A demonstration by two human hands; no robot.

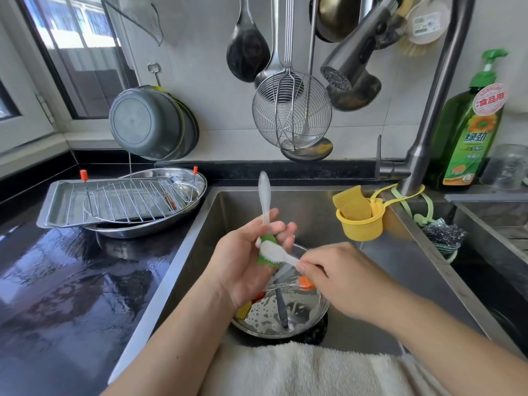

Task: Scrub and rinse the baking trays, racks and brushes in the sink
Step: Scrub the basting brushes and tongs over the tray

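Observation:
Over the steel sink [320,207], my left hand [245,258] grips a brush with a translucent white handle [264,195] pointing up and a green head [267,251] in my palm. My right hand [340,278] pinches the handle of a second white brush [278,252] and lays its soapy head across the green one. Below them a soapy metal bowl [314,318] in the sink holds a dark grey utensil [281,307] and orange-tipped pieces [305,282]. On the left counter a baking tray [57,204] with a wire rack [137,201] lies over an oval steel dish [200,178].
The faucet head [351,67] hangs above right, water off. A yellow sponge holder [361,221] hangs on the sink's right rim beside a steel scourer [443,232]. Green dish soap [468,132] stands at back right. Ladles and a wire skimmer [291,115] hang on the wall. A towel [300,370] covers the front edge.

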